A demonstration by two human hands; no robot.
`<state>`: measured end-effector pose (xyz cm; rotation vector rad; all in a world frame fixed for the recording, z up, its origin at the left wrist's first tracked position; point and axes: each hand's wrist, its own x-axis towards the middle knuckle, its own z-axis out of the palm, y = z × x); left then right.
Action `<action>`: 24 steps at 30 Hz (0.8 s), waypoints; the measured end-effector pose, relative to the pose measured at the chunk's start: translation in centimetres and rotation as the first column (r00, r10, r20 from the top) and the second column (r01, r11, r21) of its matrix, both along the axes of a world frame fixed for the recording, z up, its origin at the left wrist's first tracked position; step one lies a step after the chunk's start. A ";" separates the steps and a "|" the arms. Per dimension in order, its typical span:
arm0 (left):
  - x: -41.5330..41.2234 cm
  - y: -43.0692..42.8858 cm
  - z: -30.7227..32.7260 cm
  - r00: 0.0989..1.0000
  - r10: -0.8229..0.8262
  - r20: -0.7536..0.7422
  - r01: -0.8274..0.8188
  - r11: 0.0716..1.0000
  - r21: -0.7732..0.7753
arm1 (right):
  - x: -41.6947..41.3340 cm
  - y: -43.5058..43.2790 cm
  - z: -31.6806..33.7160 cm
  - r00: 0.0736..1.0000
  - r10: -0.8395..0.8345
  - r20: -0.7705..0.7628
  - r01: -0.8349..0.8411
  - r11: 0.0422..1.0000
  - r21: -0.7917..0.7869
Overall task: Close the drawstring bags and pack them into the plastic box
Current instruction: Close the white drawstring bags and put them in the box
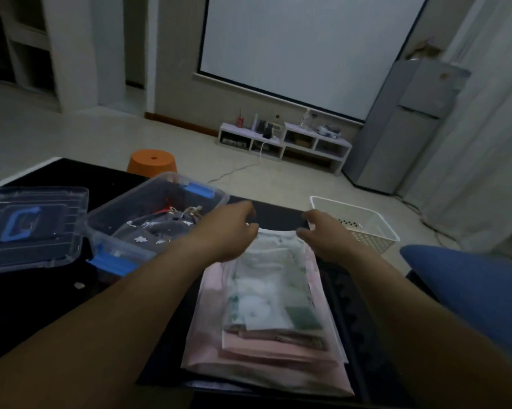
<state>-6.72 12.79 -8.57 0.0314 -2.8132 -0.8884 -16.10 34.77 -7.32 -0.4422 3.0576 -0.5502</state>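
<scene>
A stack of flat drawstring bags (266, 314) in pale pink and white-green prints lies on the dark table before me. My left hand (231, 231) pinches the far left corner of the top bag's mouth. My right hand (325, 234) pinches the far right corner of the same bag. The clear plastic box (122, 246) with blue latches stands to the left and holds a grey patterned drawstring bag (157, 228) with its cords bunched at the top.
The box's clear lid (30, 228) with a blue handle lies at the far left. A white perforated basket (364, 222) sits at the far right table edge. An orange stool (153, 162) stands behind the table, a blue cushion (479, 287) to my right.
</scene>
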 end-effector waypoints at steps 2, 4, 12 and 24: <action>-0.7 0.8 -2.4 0.989 0.004 0.145 -0.001 1.000 -0.023 | 1.0 1.6 -2.7 0.998 -0.057 0.019 0.058 0.997 -0.051; -1.0 0.9 -4.5 0.967 0.045 0.253 -0.024 0.996 -0.084 | 1.7 2.8 -5.4 0.995 -0.094 0.024 0.096 0.989 -0.115; -2.3 2.9 -8.1 0.921 0.067 0.385 -0.076 0.997 0.008 | 1.9 2.3 -9.3 0.964 -0.083 0.253 0.156 0.945 -0.286; -3.9 3.9 -9.7 0.968 -0.057 0.244 -0.191 0.458 0.868 | 2.7 3.2 -8.1 0.884 0.089 0.458 0.307 0.629 -0.714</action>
